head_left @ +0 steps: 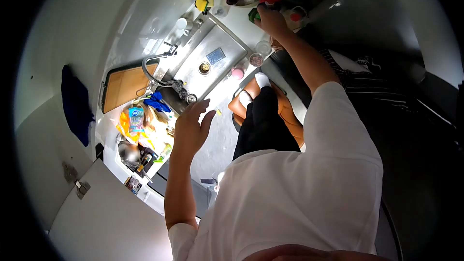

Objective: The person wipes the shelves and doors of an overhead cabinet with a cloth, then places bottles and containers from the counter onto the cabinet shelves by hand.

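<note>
Over the floor, near the front edge of the sink, my left hand is raised with its fingers apart and nothing in it. My right hand reaches to the far counter, its fingers bent down beside a green item and a red-topped thing; what its fingertips hold, if anything, is hidden. A clear glass and a cup with reddish contents stand nearer me, below that hand. A pink round object lies at the sink's front edge.
A curved faucet rises by the sink. Left of it are a wooden board, plastic bags and a metal pot. A yellow sponge and a white mug stand behind. A brown seat is below.
</note>
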Demonstrator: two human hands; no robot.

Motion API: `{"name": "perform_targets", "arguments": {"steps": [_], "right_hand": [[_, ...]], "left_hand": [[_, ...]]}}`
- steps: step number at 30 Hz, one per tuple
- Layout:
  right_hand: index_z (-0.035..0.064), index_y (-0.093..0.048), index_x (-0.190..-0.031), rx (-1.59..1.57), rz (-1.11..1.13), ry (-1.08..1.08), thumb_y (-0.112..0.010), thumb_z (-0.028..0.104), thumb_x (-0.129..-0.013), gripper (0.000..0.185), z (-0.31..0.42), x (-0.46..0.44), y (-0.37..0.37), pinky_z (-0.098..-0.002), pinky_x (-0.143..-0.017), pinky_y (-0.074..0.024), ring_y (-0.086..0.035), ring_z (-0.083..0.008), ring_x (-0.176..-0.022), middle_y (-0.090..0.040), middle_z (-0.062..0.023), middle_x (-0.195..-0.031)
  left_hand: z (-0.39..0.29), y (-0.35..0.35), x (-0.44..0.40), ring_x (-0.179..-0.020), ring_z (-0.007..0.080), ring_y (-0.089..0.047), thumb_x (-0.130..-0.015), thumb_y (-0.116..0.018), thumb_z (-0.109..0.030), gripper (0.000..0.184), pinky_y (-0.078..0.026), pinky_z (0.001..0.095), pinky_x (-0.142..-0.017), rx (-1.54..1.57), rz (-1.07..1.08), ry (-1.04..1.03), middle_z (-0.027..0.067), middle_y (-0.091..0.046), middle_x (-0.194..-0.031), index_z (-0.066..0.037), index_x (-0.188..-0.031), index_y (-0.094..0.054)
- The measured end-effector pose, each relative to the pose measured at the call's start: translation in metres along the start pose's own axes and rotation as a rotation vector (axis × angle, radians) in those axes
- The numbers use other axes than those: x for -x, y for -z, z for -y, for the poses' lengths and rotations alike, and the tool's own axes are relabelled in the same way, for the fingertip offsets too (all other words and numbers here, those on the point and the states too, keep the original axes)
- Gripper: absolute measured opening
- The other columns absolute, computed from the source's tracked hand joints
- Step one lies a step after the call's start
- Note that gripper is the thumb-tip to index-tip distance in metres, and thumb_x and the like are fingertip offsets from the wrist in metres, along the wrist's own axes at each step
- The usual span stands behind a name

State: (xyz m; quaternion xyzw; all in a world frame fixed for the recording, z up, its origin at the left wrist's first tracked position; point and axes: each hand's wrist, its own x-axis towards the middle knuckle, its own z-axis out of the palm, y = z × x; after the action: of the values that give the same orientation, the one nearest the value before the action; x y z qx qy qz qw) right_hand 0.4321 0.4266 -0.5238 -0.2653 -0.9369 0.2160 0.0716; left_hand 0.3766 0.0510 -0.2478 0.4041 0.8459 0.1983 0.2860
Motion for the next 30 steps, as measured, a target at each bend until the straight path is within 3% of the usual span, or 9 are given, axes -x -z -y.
{"name": "perform_targets", "arguments": {"steps": [5,7,11,13,17,19,25,27,30], "right_hand": [[0.0071,-0.066,-0.112,0.162,0.094,0.011,-0.069,0.032,-0.089,0.034,0.052,0.012,0.067,-0.0496,-0.072,-0.0554,-0.073,-0.0357,-0.086,-0.072,-0.0180,-0.080],[0.0059,-0.063,-0.122,0.176,-0.181,0.124,-0.071,0.034,-0.086,0.046,0.095,0.027,0.136,-0.0533,-0.089,-0.0523,-0.071,-0.0415,-0.089,-0.071,-0.0177,-0.080],[0.0019,-0.060,-0.106,-0.032,-0.162,0.074,-0.075,0.034,-0.083,0.042,0.181,0.063,0.281,-0.0495,-0.072,-0.0581,-0.072,-0.0393,-0.078,-0.072,-0.0198,-0.084],[0.0017,-0.060,-0.104,-0.033,-0.211,0.101,-0.074,0.033,-0.083,0.041,0.211,0.082,0.328,-0.0492,-0.070,-0.0577,-0.072,-0.0395,-0.077,-0.072,-0.0201,-0.083],[0.0005,-0.061,-0.102,-0.068,-0.261,0.186,-0.074,0.032,-0.083,0.039,0.251,0.123,0.389,-0.0494,-0.069,-0.0569,-0.072,-0.0400,-0.075,-0.071,-0.0204,-0.080],[0.0027,-0.060,-0.095,-0.095,-0.325,0.224,-0.076,0.033,-0.080,0.038,0.262,0.133,0.403,-0.0495,-0.064,-0.0549,-0.070,-0.0401,-0.072,-0.069,-0.0193,-0.075],[0.0045,-0.058,-0.088,-0.135,-0.397,0.336,-0.080,0.034,-0.083,0.037,0.270,0.143,0.447,-0.0472,-0.059,-0.0521,-0.068,-0.0387,-0.068,-0.067,-0.0161,-0.071],[0.0038,-0.064,-0.104,-0.328,-0.438,0.354,-0.088,0.035,-0.080,0.045,0.273,0.141,0.456,-0.0405,-0.058,-0.0509,-0.066,-0.0308,-0.062,-0.063,-0.0107,-0.069],[0.0033,-0.059,-0.120,-0.405,-0.428,0.389,-0.086,0.042,-0.082,0.061,0.273,0.140,0.469,-0.0429,-0.068,-0.0545,-0.072,-0.0324,-0.082,-0.069,-0.0150,-0.090]], "left_hand": [[0.040,-0.041,-0.030,-0.113,0.0348,-0.069,-0.089,-0.083,-0.031,0.059,-0.053,0.0455,-0.099,-0.162,0.023,0.132,0.0212,-0.071,-0.121,0.002,-0.134,-0.063],[0.059,-0.069,-0.073,-0.136,0.0395,-0.054,-0.075,-0.092,-0.042,0.104,-0.041,0.0473,-0.116,0.001,-0.134,-0.092,0.0271,-0.056,-0.144,0.006,-0.152,-0.042],[-0.053,-0.034,-0.106,-0.154,0.0449,-0.025,-0.056,-0.101,-0.038,0.153,-0.028,0.0481,-0.125,0.157,-0.324,-0.241,0.0303,-0.020,-0.166,0.006,-0.162,0.001],[-0.086,-0.022,-0.102,-0.151,0.0440,-0.030,-0.059,-0.102,-0.028,0.154,-0.030,0.0492,-0.124,0.233,-0.388,-0.284,0.0292,-0.027,-0.162,0.002,-0.162,0.007],[-0.126,0.005,-0.082,-0.132,0.0349,-0.054,-0.070,-0.095,-0.021,0.095,-0.043,0.0455,-0.110,0.419,-0.482,-0.524,0.0191,-0.054,-0.140,-0.003,-0.146,-0.042],[-0.130,0.007,-0.063,-0.128,0.0417,-0.055,-0.069,-0.095,-0.024,0.096,-0.046,0.0475,-0.107,0.353,-0.463,-0.491,0.0240,-0.052,-0.138,0.000,-0.144,-0.040],[-0.151,0.043,-0.035,-0.111,0.0236,-0.061,-0.072,-0.092,-0.020,0.078,-0.050,0.0386,-0.097,0.355,-0.496,-0.591,0.0150,-0.057,-0.122,0.002,-0.130,-0.045],[-0.170,0.067,-0.020,-0.107,0.0353,-0.061,-0.067,-0.092,-0.024,0.080,-0.050,0.0446,-0.094,0.426,-0.503,-0.527,0.0208,-0.058,-0.117,0.003,-0.130,-0.050],[-0.177,0.094,-0.020,-0.111,0.0314,-0.062,-0.068,-0.092,-0.022,0.081,-0.050,0.0409,-0.097,0.493,-0.552,-0.551,0.0190,-0.059,-0.122,0.004,-0.133,-0.051]]}}
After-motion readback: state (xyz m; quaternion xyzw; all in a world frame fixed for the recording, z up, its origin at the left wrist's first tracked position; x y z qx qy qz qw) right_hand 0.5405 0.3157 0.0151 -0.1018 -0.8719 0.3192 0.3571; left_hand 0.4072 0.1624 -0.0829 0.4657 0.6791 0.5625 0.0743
